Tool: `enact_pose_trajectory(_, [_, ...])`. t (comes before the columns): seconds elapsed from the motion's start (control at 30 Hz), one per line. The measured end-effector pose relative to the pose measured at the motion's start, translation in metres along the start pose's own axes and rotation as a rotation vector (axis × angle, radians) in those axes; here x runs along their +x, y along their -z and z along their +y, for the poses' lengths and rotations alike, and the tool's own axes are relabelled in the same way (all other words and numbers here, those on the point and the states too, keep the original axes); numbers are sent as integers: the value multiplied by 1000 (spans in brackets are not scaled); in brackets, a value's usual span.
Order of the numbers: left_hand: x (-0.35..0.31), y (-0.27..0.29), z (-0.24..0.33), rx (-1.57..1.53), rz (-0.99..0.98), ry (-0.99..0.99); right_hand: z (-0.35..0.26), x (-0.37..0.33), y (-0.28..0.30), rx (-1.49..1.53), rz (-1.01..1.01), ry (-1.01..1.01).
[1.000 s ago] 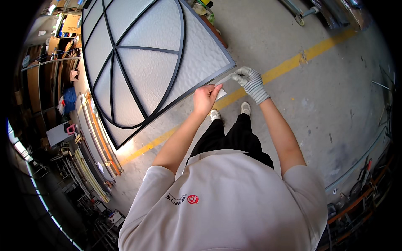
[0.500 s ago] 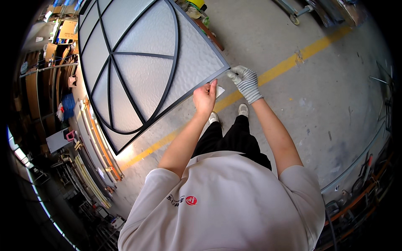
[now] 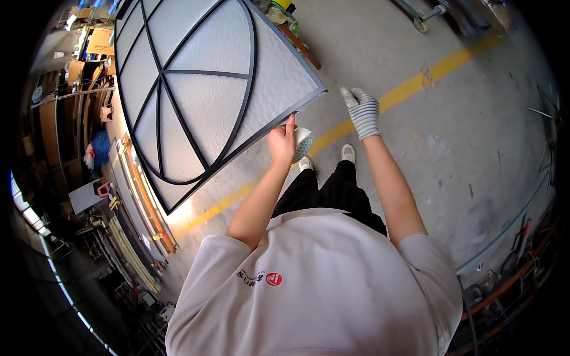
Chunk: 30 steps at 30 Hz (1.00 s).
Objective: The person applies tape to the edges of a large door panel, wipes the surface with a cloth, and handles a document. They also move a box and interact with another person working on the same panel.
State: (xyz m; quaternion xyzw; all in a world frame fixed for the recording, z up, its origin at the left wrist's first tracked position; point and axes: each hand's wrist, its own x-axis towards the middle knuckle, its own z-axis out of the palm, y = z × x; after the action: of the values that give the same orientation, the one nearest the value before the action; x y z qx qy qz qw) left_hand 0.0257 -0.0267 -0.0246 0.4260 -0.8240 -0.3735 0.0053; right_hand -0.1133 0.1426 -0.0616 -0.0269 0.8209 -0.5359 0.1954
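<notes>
A large framed panel (image 3: 285,65) of rippled glass with dark curved and straight bars slants across the upper left. My bare left hand (image 3: 281,141) is at its near edge, thumb up and fingers curled. A white piece with a pale green patterned face (image 3: 303,145) hangs from this hand; its kind is unclear. My right hand (image 3: 364,111), in a grey-and-white striped glove, is raised to the right of the panel's corner, apart from it. Its fingers are drawn together, and whatever may be between them is too small to make out.
A yellow line (image 3: 409,89) crosses the concrete floor beneath my hands. Long strips and bars (image 3: 142,196) lie at the left, near shelves with cardboard boxes (image 3: 101,41). A wheeled stand (image 3: 419,24) is at the top right, and a rack with tools (image 3: 516,267) at the lower right.
My right hand has moved off the panel's corner, to the right. My left hand has shifted slightly left and down, and more of the patterned piece in it shows.
</notes>
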Motion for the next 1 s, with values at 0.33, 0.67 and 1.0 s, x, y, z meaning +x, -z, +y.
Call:
enact_pose_trajectory(0.33, [-55,45,-25,-90,-76,82,-33,2,8,210,-134,259])
enact_pose_trajectory(0.67, [-96,60,-137,-63,-150,75,-58,-74,-97,-184,-359,633])
enact_pose_trajectory(1.0, [-127,121,-211,-754,-530,1,-33,-201,-181,-469,-807,356])
